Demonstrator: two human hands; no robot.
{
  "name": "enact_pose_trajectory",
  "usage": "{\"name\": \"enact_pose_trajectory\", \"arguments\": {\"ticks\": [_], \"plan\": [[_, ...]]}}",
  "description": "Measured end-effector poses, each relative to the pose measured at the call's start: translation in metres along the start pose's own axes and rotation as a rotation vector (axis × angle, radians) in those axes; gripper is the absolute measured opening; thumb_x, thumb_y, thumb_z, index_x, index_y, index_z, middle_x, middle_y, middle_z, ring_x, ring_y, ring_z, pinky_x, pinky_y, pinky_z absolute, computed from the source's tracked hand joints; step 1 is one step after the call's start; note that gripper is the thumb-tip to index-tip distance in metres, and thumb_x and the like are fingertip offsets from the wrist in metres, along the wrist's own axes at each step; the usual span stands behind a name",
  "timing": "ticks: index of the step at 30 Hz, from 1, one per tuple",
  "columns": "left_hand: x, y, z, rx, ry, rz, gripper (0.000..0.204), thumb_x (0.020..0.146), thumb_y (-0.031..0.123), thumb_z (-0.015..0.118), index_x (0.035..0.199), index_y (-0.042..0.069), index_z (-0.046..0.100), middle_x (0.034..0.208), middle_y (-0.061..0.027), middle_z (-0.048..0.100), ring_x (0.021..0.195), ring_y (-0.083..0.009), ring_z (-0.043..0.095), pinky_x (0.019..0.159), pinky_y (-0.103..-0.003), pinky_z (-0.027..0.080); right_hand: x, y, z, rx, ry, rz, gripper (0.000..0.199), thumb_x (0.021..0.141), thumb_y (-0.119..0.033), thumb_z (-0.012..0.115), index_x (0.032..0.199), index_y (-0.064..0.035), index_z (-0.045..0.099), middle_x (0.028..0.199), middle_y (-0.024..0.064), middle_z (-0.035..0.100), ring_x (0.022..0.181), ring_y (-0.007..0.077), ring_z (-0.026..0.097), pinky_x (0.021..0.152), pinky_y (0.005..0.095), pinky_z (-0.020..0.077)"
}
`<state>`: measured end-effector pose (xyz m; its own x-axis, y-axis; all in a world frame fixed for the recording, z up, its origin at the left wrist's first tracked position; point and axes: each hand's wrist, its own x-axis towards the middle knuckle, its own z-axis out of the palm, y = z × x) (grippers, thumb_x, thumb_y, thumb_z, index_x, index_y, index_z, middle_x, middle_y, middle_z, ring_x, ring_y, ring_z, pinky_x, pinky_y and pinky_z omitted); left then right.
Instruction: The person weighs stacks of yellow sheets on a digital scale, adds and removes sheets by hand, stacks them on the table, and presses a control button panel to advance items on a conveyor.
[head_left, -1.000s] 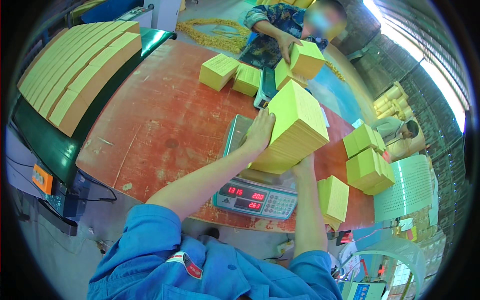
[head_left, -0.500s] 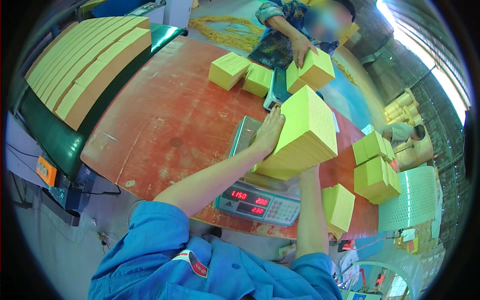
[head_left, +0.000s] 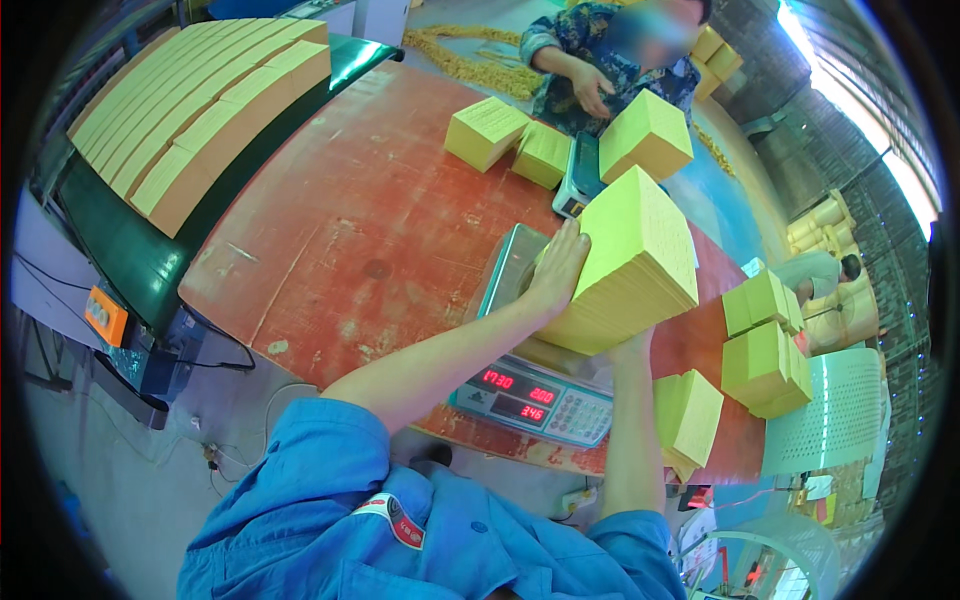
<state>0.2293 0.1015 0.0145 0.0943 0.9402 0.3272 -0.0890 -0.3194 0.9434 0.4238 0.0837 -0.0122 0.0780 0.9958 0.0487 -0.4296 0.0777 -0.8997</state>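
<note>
Between my two hands is a tall stack of yellow paper sheets point(head_left: 630, 262), tilted over a digital scale point(head_left: 535, 402) with red lit figures. My left hand point(head_left: 562, 268) presses along the stack's left side, fingers stretched together and pointing up. Around the lower right of the stack is my right hand point(head_left: 634, 346); its fingers are mostly hidden by the paper. I cannot tell whether the stack rests fully on the scale's pan. Close to my right forearm stands a smaller yellow paper stack point(head_left: 686, 420).
Across the red table point(head_left: 330, 250), a person's hand point(head_left: 592, 92) is near a yellow block point(head_left: 645, 135) on a second scale point(head_left: 578, 175). Two more blocks point(head_left: 486, 132) sit beside it. Several stacks point(head_left: 765, 365) stand at right. Long paper rows point(head_left: 215, 115) lie on a green conveyor point(head_left: 120, 235).
The other person's hand has let go of the block on the far scale and drawn back. My scale's lit figures have changed. My hands stay on the stack; the whole view has shifted slightly.
</note>
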Motion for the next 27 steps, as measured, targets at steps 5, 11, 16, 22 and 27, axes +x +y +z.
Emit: {"name": "enact_pose_trajectory", "arguments": {"ticks": [5, 11, 16, 22, 27], "plan": [[-0.027, -0.015, -0.018, 0.11, -0.048, 0.171, 0.055, 0.103, 0.027, 0.038, 0.147, -0.004, 0.027, 0.155, -0.0263, 0.021, 0.147, -0.0336, 0.015, 0.12, -0.042, 0.013, -0.027, -0.012, 0.021, 0.039, 0.209, -0.125, 0.044, 0.102, -0.034, 0.041, 0.137, -0.0068, 0.045, 0.129, 0.0098, 0.056, 0.111, 0.0244, 0.058, 0.096, 0.0402, 0.0483], [-0.148, 0.018, -0.161, 0.277, 0.195, 0.076, 0.055, 0.089, 0.015, 0.059, 0.139, 0.0, 0.044, 0.149, -0.0193, 0.038, 0.14, -0.0324, 0.034, 0.116, -0.04, 0.025, -0.154, -0.002, -0.001, -0.035, 0.219, -0.245, 0.031, 0.098, -0.024, 0.046, 0.102, 0.002, 0.062, 0.1, 0.0173, 0.066, 0.092, 0.0245, 0.062, 0.082, 0.0359, 0.0487], [-0.255, -0.019, -0.28, 0.879, 0.334, -0.158, 0.054, 0.085, 0.013, 0.062, 0.136, 0.0, 0.048, 0.145, -0.0201, 0.041, 0.136, -0.0359, 0.037, 0.114, -0.044, 0.027, -0.268, 0.07, 0.025, -0.184, 0.153, 0.083, 0.024, 0.096, -0.017, 0.05, 0.092, 0.0035, 0.061, 0.086, 0.0174, 0.068, 0.071, 0.0217, 0.064, 0.065, 0.0315, 0.0515], [-0.28, -0.018, -0.304, 1.467, 0.084, 0.013, 0.055, 0.086, 0.022, 0.055, 0.136, 0.003, 0.049, 0.145, -0.018, 0.043, 0.137, -0.0349, 0.035, 0.115, -0.049, 0.022, -0.274, 0.093, 0.034, -0.371, 0.142, 0.269, 0.021, 0.097, -0.012, 0.046, 0.094, 0.0026, 0.061, 0.089, 0.0125, 0.066, 0.068, 0.0194, 0.067, 0.058, 0.0282, 0.0528], [-0.286, -0.022, -0.306, 1.475, 0.085, 0.009, 0.051, 0.088, 0.022, 0.055, 0.135, 0.002, 0.05, 0.143, -0.0183, 0.045, 0.137, -0.0328, 0.037, 0.115, -0.046, 0.023, -0.267, 0.092, 0.032, -0.358, 0.069, 0.282, 0.021, 0.099, -0.012, 0.046, 0.097, 0.0024, 0.06, 0.09, 0.0108, 0.065, 0.067, 0.0187, 0.068, 0.057, 0.0278, 0.0536]]}}
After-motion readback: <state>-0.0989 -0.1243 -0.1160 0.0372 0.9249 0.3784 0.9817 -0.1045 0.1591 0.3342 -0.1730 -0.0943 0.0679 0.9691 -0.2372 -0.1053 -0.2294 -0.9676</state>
